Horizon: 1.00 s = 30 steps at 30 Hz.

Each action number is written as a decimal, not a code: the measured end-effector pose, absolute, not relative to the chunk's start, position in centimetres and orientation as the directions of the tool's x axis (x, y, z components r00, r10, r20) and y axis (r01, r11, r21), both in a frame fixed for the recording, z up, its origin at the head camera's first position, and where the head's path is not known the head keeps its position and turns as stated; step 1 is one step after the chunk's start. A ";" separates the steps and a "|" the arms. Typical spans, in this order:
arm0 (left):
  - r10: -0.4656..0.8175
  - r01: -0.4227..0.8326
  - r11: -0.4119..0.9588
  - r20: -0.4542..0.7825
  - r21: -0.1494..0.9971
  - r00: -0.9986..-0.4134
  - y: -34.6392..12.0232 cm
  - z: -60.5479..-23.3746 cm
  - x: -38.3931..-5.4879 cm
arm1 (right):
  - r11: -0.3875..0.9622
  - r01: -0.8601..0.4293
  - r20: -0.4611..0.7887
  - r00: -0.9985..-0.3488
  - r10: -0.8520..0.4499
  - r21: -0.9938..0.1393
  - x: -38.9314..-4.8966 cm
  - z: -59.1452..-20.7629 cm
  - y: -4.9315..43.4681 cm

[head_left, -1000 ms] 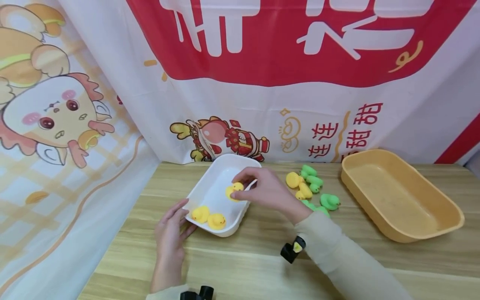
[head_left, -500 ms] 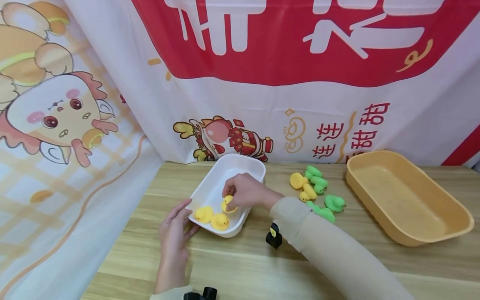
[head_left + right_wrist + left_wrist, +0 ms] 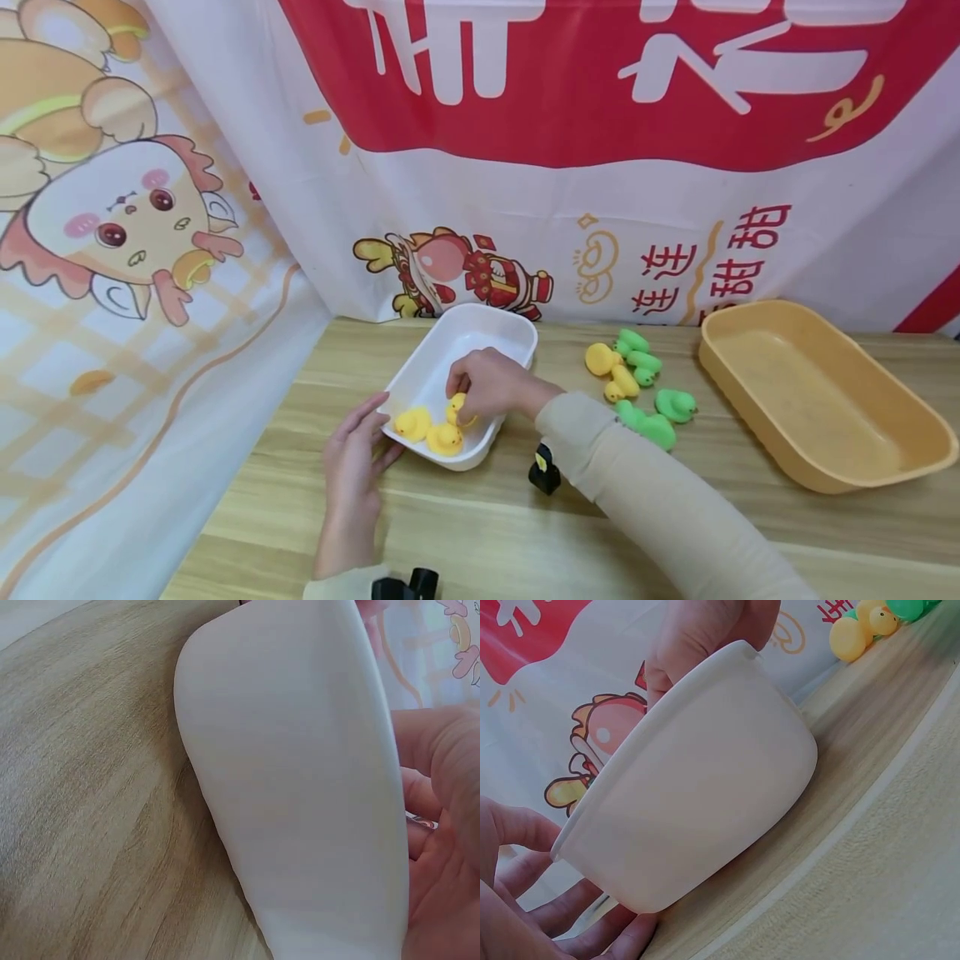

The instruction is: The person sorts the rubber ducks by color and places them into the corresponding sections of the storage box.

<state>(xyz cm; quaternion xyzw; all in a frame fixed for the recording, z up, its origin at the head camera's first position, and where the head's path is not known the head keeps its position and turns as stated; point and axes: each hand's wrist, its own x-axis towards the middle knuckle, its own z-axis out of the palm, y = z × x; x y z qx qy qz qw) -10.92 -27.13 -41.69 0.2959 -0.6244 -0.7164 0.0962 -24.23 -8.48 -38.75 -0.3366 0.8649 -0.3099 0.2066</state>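
The right hand [image 3: 491,385] dips over the rim of a white tub, and its thumb and fingers pinch a little yellow duck [image 3: 454,410]. The fingers cover part of that duck, so I can't tell if it touches the bottom of the tub. The left hand [image 3: 354,467] holds the white tub [image 3: 705,776] at the near left corner. Its thumb is by the rim, and its other fingers are on the outside, low down near the bottom edge.

Two more yellow ducks [image 3: 445,439] sit in the near end of the white tub, right beside the pinched one. The far end shows its bare white bottom.

To the right of the white tub, more ducks lie in a bunch on the table [image 3: 465,533]. Two are yellow, and one of these [image 3: 599,359] shows its round, flat side. Some green ducks [image 3: 643,362] lie close to them. One green duck [image 3: 676,406] is a bit apart on the right, and the green ones in front are partly behind the sleeve [image 3: 652,492].

Farther right is a big orange tub [image 3: 817,400] with nothing in it. Behind it all hangs a white cloth [image 3: 540,196] with red shapes and a cartoon on it.
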 end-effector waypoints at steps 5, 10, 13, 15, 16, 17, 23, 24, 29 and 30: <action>-0.507 -0.230 -0.202 -0.302 0.952 -0.807 -27.1 -41.7 -11.0 | 0.602 -0.451 -0.181 -0.682 -0.708 -0.659 -24.3 -38.8 -8.2; -0.504 -0.224 -0.201 -0.297 0.954 -0.811 -27.0 -41.6 -11.0 | 0.603 -0.463 -0.141 -0.706 -0.694 -0.649 -24.4 -38.8 -8.0; -0.506 -0.223 -0.201 -0.296 0.954 -0.810 -26.9 -41.6 -11.0 | 0.611 -0.469 -0.124 -0.720 -0.682 -0.637 -24.4 -38.9 -7.9; -0.508 -0.222 -0.203 -0.296 0.954 -0.809 -26.8 -41.6 -11.0 | 0.615 -0.479 -0.121 -0.720 -0.684 -0.626 -24.5 -39.0 -7.9; -0.509 -0.222 -0.204 -0.297 0.953 -0.808 -26.8 -41.6 -11.0 | 0.616 -0.484 -0.123 -0.716 -0.687 -0.622 -24.5 -39.0 -7.9; -0.510 -0.223 -0.203 -0.298 0.953 -0.807 -26.8 -41.6 -11.0 | 0.614 -0.489 -0.125 -0.711 -0.692 -0.620 -24.6 -39.1 -7.9; -0.504 -0.229 -0.195 -0.298 0.954 -0.811 -26.8 -41.5 -10.9 | 0.571 -0.513 -0.135 -0.657 -0.742 -0.641 -25.0 -39.3 -7.5; -0.503 -0.228 -0.194 -0.296 0.954 -0.812 -26.8 -41.5 -10.9 | 0.562 -0.515 -0.135 -0.649 -0.749 -0.647 -25.0 -39.3 -7.4; -0.499 -0.228 -0.188 -0.293 0.955 -0.815 -26.8 -41.5 -11.0 | 0.524 -0.518 -0.119 -0.625 -0.771 -0.676 -25.2 -39.2 -7.1; -0.499 -0.228 -0.188 -0.293 0.955 -0.816 -26.8 -41.5 -11.0 | 0.518 -0.519 -0.116 -0.622 -0.775 -0.680 -25.2 -39.2 -7.1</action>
